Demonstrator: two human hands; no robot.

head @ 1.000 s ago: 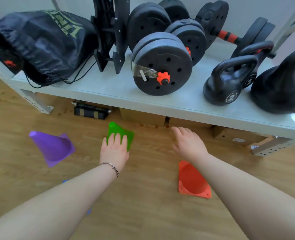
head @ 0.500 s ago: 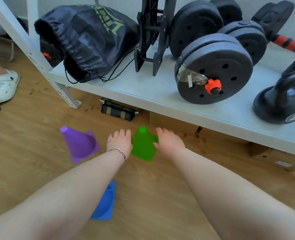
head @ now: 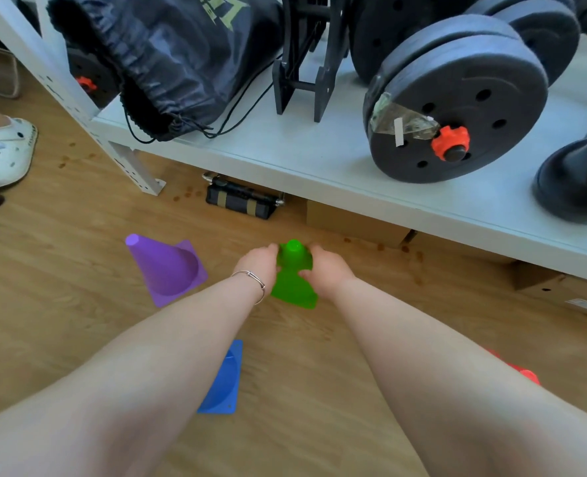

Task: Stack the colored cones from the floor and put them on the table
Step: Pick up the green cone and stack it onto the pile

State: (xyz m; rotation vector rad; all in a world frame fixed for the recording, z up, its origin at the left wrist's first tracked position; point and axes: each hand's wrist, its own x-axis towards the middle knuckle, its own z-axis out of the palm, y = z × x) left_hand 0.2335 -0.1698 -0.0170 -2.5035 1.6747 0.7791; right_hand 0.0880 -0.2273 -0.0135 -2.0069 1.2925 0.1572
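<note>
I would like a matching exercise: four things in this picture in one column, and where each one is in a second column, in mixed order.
Things:
1. green cone
2. purple cone
3. blue cone
4. black bag

Places:
A. on the table
B. between both hands
C. partly under the left forearm
D. on the floor, left of the hands

Pairs: 1-B, 2-D, 3-C, 4-A
</note>
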